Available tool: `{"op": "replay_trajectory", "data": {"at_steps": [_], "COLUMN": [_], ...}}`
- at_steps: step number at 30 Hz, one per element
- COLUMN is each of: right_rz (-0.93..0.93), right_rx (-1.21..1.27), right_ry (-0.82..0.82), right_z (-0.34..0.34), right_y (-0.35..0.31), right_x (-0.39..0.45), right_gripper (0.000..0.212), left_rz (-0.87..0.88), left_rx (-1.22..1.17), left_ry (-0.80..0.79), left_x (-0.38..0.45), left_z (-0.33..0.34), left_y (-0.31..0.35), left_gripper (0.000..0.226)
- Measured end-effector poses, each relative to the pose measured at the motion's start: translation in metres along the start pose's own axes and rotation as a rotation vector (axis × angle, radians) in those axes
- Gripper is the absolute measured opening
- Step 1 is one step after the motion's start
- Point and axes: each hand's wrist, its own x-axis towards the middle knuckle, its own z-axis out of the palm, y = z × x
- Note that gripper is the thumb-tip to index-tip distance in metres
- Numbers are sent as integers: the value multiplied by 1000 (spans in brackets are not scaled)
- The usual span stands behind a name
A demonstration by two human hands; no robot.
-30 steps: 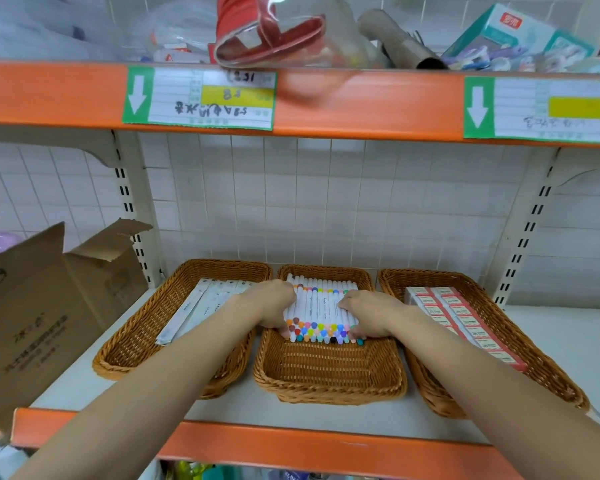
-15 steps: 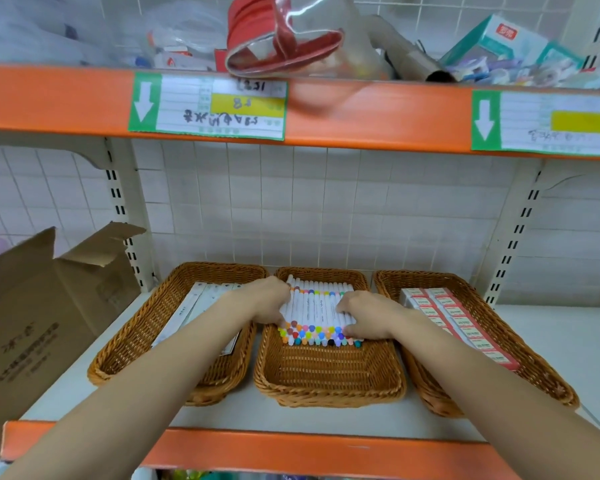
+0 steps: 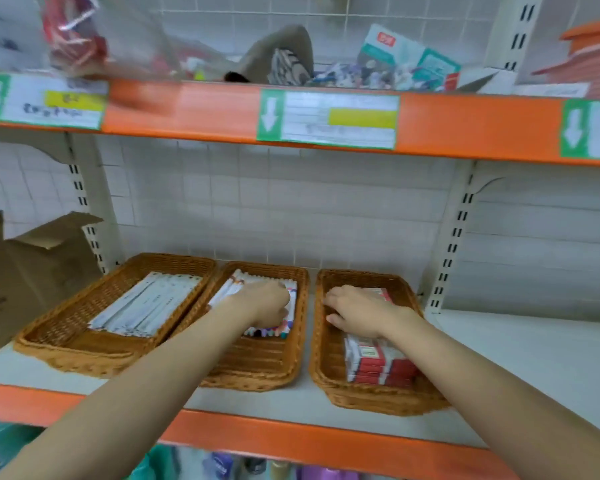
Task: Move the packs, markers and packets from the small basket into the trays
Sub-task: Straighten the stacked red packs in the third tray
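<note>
The markers (image 3: pixel 289 306) lie in the middle tray (image 3: pixel 257 362), mostly hidden under the left hand (image 3: pixel 264 304), whose grip I cannot tell. At 3 o'clock, the right hand (image 3: pixel 357 311) rests flat, fingers spread, on red packs (image 3: pixel 378 362) in the right tray (image 3: pixel 329 341). At 9 o'clock, blurred white packets (image 3: pixel 142 306).

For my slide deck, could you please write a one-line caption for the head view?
Left hand rests on markers in the middle wicker tray; right hand rests on red packs in the right tray.
</note>
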Motion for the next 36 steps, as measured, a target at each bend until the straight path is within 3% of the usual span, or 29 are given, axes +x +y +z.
{"op": "replay_trajectory", "data": {"at_steps": [6,13,19,27,31,36], "right_rz": [58,171,277,559,636,643], "right_rx": [126,302,535,816,1070,1337], "right_ry": [-16,-10,17,7,35,108], "right_z": [9,23,20,39,50,72], "right_y": [55,85,75,79,82,76], "right_x": [-43,-57,-55,-12,-3,1], "right_gripper": [40,38,33,45,30,46], "left_rz": [46,10,-112,-368,-435,-435], "left_rx": [3,-96,-489,-1191,-1520,-1676], "left_ry": [133,115,108,-52,11,-20], "left_x": [11,28,45,73,72,68], "left_z": [-14,-20,-17,4,6,5], "left_y": [64,90,116,132,139,139], "left_gripper": [32,36,33,73,81,65]}}
